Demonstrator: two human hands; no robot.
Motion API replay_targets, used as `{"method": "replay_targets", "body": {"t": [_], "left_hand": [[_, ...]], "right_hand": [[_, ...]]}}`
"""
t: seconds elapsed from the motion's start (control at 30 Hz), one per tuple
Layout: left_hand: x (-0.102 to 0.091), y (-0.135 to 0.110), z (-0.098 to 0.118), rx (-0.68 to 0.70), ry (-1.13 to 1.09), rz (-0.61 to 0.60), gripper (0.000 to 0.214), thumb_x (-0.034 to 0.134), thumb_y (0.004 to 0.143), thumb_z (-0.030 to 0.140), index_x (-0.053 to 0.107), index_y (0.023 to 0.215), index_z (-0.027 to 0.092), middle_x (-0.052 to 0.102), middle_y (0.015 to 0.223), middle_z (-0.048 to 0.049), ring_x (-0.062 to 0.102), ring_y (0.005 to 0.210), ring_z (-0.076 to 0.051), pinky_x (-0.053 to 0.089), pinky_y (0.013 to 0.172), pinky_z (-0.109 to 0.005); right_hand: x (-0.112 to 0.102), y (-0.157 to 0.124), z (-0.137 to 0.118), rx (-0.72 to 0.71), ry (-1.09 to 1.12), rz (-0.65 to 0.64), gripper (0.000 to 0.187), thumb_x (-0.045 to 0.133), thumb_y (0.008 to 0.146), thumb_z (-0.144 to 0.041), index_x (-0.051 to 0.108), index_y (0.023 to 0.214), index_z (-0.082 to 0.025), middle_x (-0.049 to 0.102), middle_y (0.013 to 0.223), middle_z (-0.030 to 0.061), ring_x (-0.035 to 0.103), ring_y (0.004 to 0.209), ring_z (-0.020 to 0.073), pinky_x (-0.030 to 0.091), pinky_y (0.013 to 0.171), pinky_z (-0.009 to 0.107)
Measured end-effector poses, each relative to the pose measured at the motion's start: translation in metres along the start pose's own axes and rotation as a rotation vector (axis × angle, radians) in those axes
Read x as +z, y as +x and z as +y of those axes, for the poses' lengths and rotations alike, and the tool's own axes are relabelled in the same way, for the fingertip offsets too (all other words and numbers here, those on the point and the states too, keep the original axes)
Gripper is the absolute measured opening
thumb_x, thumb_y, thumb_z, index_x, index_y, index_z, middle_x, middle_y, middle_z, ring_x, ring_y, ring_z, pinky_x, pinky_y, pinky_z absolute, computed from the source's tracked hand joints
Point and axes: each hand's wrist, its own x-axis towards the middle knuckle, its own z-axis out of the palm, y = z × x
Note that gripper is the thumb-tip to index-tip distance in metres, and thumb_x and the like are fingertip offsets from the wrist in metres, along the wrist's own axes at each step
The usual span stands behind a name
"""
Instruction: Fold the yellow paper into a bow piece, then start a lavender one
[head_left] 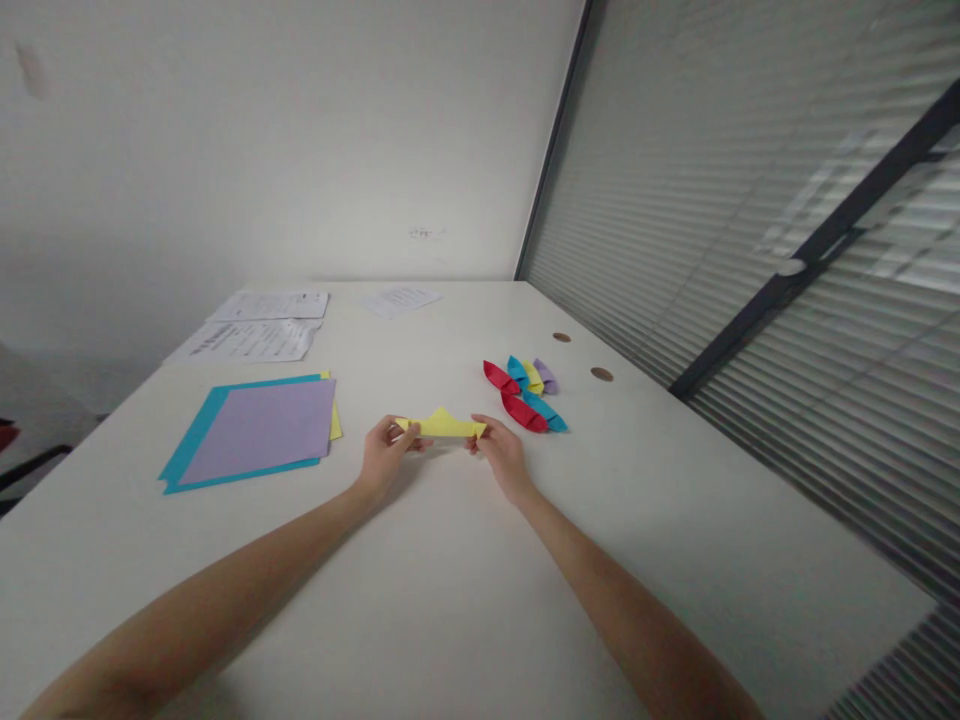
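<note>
Between my hands is a folded yellow paper boat [442,424], held level just above the white table with a small peak at its middle. My left hand [386,450] pinches its left end, the thumb on the near side. The right end is gripped by my right hand [501,452], with the fingers partly behind the paper. To the right of that hand lies a cluster of finished folded paper boats: a red one [523,411], a blue one [545,411], a yellow one [533,377], a purple one [546,376] and others.
A stack of coloured sheets, with a purple sheet [262,430] on a blue sheet [196,450], lies to the left. Printed pages [255,341] and another printed sheet [401,299] are farther back. Two round table inserts [601,374] sit near the blinds [712,250] at right.
</note>
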Motion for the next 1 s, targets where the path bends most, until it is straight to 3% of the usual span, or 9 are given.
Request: {"method": "replay_targets", "body": {"t": [0.23,0.4,0.6,0.8,0.9,1.0], "left_hand": [[-0.0024,-0.0002,0.0009,-0.059,0.019,0.012,0.047,0.086,0.056,0.045,0.058,0.077,0.015,0.073,0.070,-0.0055,0.073,0.068,-0.022,0.058,0.068,-0.034],[-0.0018,-0.0013,0.0018,-0.059,0.044,-0.032,0.045,0.085,0.059,0.044,0.061,0.082,0.014,0.074,0.073,-0.0068,0.073,0.069,-0.022,0.059,0.071,-0.035],[0.0003,-0.0055,0.0072,-0.043,0.048,-0.137,0.048,0.082,0.064,0.048,0.065,0.091,0.012,0.075,0.088,-0.0110,0.073,0.072,-0.023,0.059,0.068,-0.034],[-0.0048,-0.0068,0.0065,-0.045,-0.010,-0.242,0.056,0.071,0.074,0.056,0.067,0.104,0.009,0.073,0.099,-0.0153,0.073,0.078,-0.028,0.058,0.072,-0.038],[-0.0062,-0.0054,0.0035,-0.037,-0.009,-0.212,0.054,0.070,0.075,0.056,0.069,0.100,0.009,0.073,0.100,-0.0151,0.073,0.076,-0.027,0.057,0.072,-0.037],[-0.0062,-0.0033,0.0022,-0.024,0.054,-0.137,0.048,0.076,0.069,0.053,0.072,0.089,0.010,0.074,0.086,-0.0108,0.072,0.071,-0.025,0.058,0.071,-0.035]], "right_hand": [[-0.0005,-0.0037,0.0028,0.049,0.119,-0.011,0.044,0.065,0.080,-0.047,0.061,0.115,-0.021,0.071,0.077,0.0027,0.066,0.067,0.0157,0.050,0.063,0.029],[-0.0013,-0.0017,0.0067,0.066,0.080,0.071,0.033,0.073,0.074,-0.043,0.067,0.094,-0.019,0.068,0.067,0.0008,0.063,0.060,0.0139,0.048,0.060,0.028],[-0.0045,0.0019,0.0050,0.098,0.077,0.176,0.030,0.079,0.064,-0.037,0.069,0.085,-0.017,0.064,0.063,-0.0018,0.057,0.055,0.0103,0.043,0.056,0.026],[-0.0041,0.0037,0.0047,0.096,0.074,0.203,0.054,0.080,0.059,-0.033,0.068,0.110,-0.020,0.058,0.065,-0.0058,0.057,0.060,0.0103,0.044,0.058,0.026],[-0.0049,0.0037,0.0065,0.108,0.063,0.175,0.056,0.081,0.060,-0.033,0.068,0.113,-0.020,0.057,0.065,-0.0060,0.057,0.061,0.0101,0.044,0.060,0.026],[-0.0049,0.0031,0.0067,0.140,0.062,0.156,0.056,0.081,0.059,-0.034,0.069,0.111,-0.019,0.058,0.064,-0.0058,0.056,0.060,0.0098,0.045,0.060,0.027]]}}
